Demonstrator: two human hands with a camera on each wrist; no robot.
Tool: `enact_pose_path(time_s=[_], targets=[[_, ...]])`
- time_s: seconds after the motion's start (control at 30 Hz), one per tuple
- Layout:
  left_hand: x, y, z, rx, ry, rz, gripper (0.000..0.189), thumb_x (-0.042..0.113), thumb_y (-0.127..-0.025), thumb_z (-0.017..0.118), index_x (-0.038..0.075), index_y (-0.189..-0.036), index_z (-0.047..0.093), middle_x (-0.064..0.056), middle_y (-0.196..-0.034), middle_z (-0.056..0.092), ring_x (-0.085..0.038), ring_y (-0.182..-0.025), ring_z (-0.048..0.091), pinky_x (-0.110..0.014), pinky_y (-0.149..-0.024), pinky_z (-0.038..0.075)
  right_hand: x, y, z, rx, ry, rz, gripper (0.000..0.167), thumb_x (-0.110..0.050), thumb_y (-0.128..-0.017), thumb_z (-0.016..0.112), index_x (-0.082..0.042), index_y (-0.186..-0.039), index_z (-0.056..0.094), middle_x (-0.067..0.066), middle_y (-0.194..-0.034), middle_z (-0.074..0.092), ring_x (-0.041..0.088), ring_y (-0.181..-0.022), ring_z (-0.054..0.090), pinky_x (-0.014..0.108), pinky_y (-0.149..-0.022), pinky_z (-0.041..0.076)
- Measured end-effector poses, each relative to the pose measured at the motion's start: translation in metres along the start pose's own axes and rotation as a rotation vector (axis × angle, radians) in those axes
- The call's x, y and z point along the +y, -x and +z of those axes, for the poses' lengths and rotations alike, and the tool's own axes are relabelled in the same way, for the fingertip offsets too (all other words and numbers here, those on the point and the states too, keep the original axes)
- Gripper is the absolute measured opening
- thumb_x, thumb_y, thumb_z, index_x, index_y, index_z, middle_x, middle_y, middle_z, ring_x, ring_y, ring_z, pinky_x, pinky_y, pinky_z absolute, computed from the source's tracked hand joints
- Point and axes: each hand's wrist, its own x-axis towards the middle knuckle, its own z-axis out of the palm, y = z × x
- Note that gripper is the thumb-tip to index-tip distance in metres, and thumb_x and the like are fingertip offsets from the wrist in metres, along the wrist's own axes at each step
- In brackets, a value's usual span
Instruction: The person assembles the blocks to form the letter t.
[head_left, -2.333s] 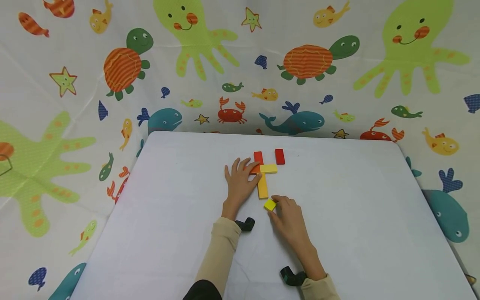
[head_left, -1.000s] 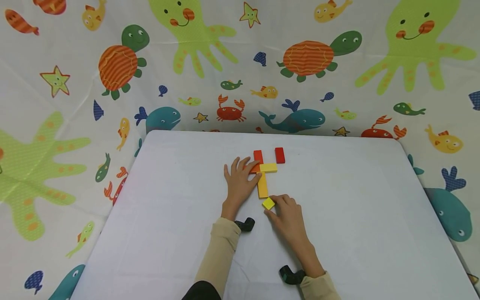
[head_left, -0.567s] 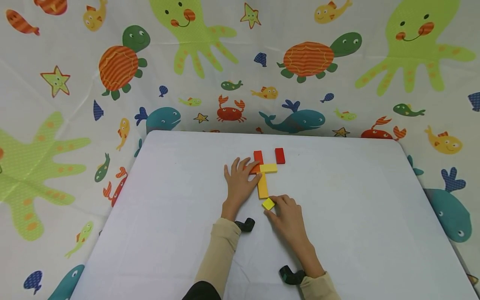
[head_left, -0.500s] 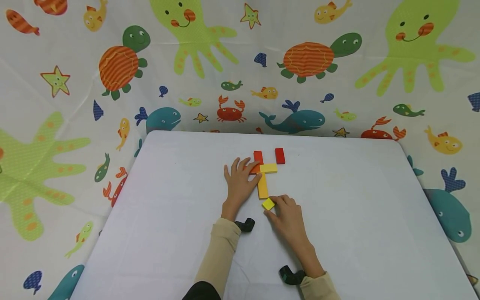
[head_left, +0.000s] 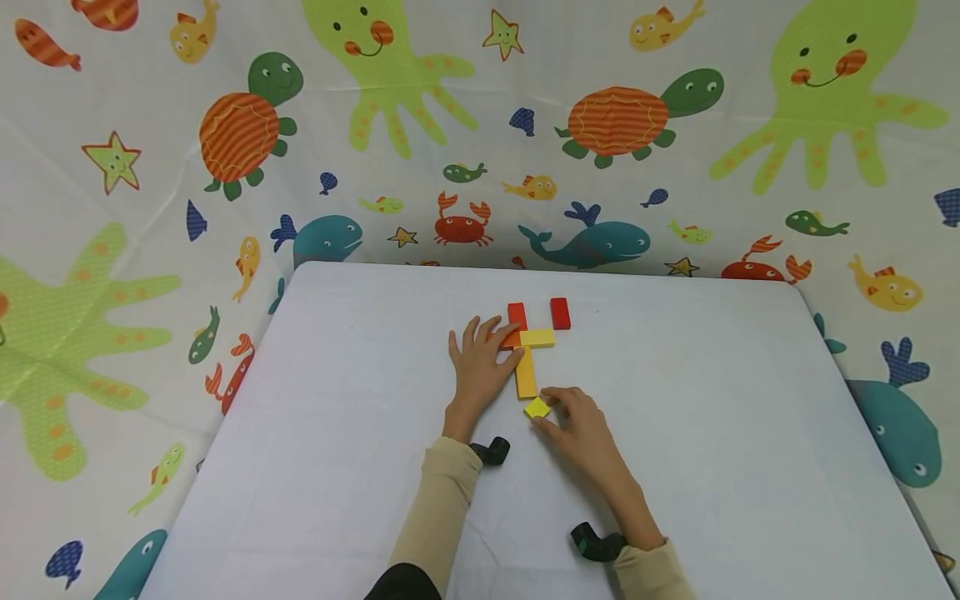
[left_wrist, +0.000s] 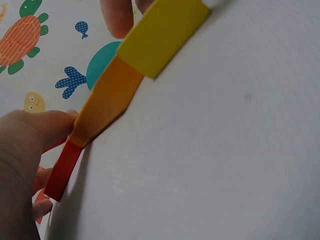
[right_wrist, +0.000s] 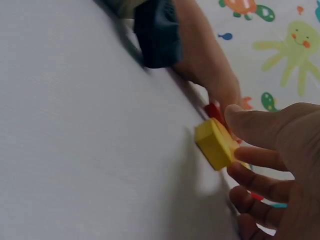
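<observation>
My left hand [head_left: 480,367] rests on the table with fingers spread. Its index finger touches an orange-red block [head_left: 512,340], partly covered by the hand, and its thumb lies by the amber block [head_left: 526,373]. Against the orange-red block are a red block [head_left: 517,313] and a pale yellow block [head_left: 537,338]. At the amber block's near end sits a bright yellow block [head_left: 537,407], turned at an angle. Around its right corner is my right hand [head_left: 585,425], thumb and index finger parted. In the right wrist view the thumb stands off the bright yellow block [right_wrist: 214,144].
A separate red block [head_left: 560,313] lies at the back, right of the others. All lie on a white-covered table [head_left: 735,433]. Behind hangs a cloth [head_left: 420,183] printed with sea animals. Black wrist devices [head_left: 597,542] are on both arms.
The bright yellow block has shifted slightly left toward the amber block's end. My right thumb and index finger have loosened from it, and the right forearm has moved slightly right. The left hand stays put.
</observation>
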Motion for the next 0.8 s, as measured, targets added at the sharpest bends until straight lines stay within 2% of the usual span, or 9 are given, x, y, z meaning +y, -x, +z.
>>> enact_pose_path(time_s=[0.17, 0.33, 0.5, 0.8], targets=[[0.001, -0.001, -0.001, -0.014, -0.017, -0.009, 0.050, 0.049, -0.101, 0.062, 0.035, -0.149, 0.057, -0.001, -0.163, 0.046, -0.032, -0.159, 0.023, -0.072, -0.126, 0.004, 0.005, -0.011, -0.013, -0.016, -0.044, 0.022, 0.043, -0.018, -0.093, 0.078, -0.011, -0.134, 0.065, 0.008, -0.119, 0.069, 0.022, -0.101, 0.059, 0.039, -0.089, 0.052], [0.002, -0.001, -0.001, -0.014, -0.016, -0.014, 0.050, 0.049, -0.101, 0.063, 0.035, -0.149, 0.057, -0.001, -0.163, 0.045, -0.032, -0.159, 0.023, -0.071, -0.126, 0.004, 0.012, -0.028, -0.022, 0.036, -0.081, 0.019, 0.037, -0.020, -0.098, 0.073, -0.010, -0.133, 0.065, 0.011, -0.119, 0.069, 0.025, -0.102, 0.061, 0.038, -0.088, 0.054], [0.002, 0.000, -0.001, -0.010, -0.001, -0.010, 0.051, 0.048, -0.101, 0.063, 0.034, -0.149, 0.057, -0.001, -0.163, 0.046, -0.032, -0.159, 0.023, -0.072, -0.126, 0.004, 0.018, -0.049, -0.029, 0.095, -0.141, 0.040, 0.036, -0.021, -0.101, 0.069, -0.009, -0.135, 0.064, 0.012, -0.125, 0.069, 0.027, -0.107, 0.064, 0.042, -0.092, 0.056], [0.000, 0.000, 0.001, -0.001, 0.010, 0.003, 0.050, 0.047, -0.100, 0.064, 0.034, -0.148, 0.058, -0.001, -0.162, 0.047, -0.032, -0.159, 0.024, -0.073, -0.125, 0.004, 0.021, -0.085, -0.036, 0.142, -0.209, 0.064, 0.040, -0.023, -0.105, 0.062, -0.007, -0.142, 0.059, 0.014, -0.139, 0.065, 0.033, -0.122, 0.063, 0.050, -0.105, 0.055]])
